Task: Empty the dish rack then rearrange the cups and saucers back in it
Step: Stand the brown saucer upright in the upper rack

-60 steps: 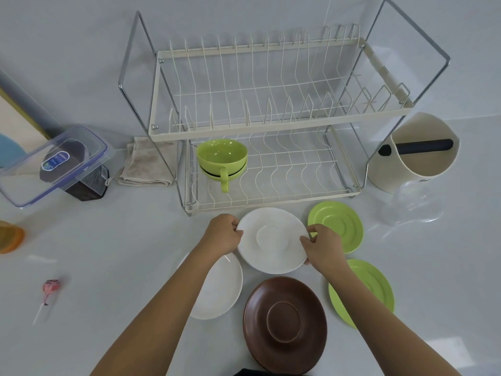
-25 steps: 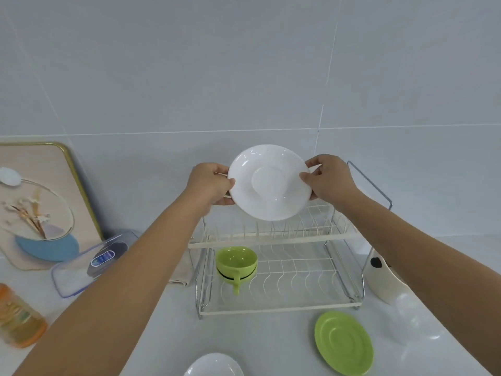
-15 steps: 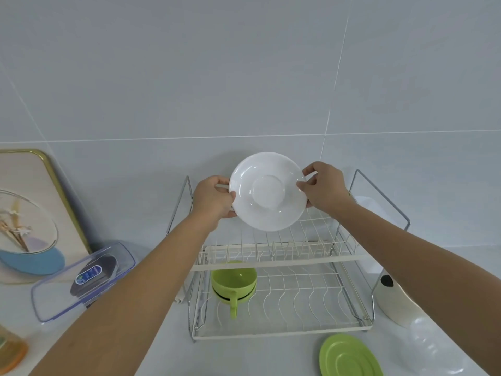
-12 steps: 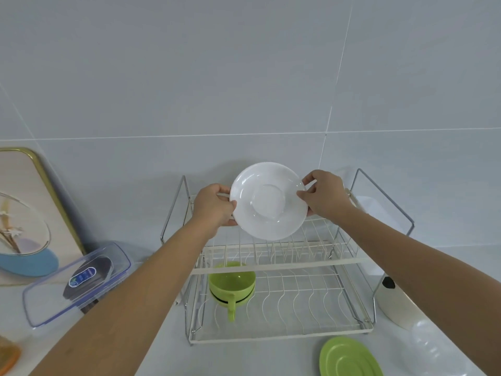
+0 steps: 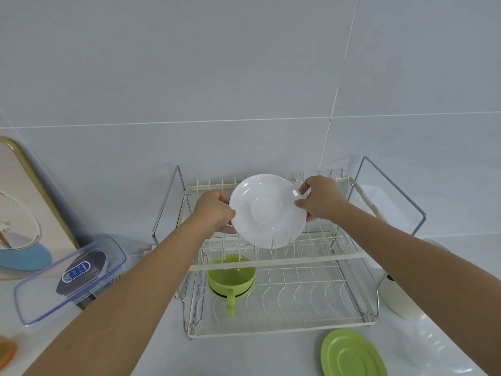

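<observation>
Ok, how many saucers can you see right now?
2. A white saucer held over the rack's top tier, and a green saucer on the counter in front. Others may lie out of view.

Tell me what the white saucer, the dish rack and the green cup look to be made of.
White saucer: likely glazed ceramic or porcelain; glossy, with bright glints.
Dish rack: thin wire with a matte cream coating, probably painted or plastic-coated metal; its side frames look like polished bare metal.
Green cup: smooth, semi-gloss, uniform lime; ceramic or plastic, unclear.
</observation>
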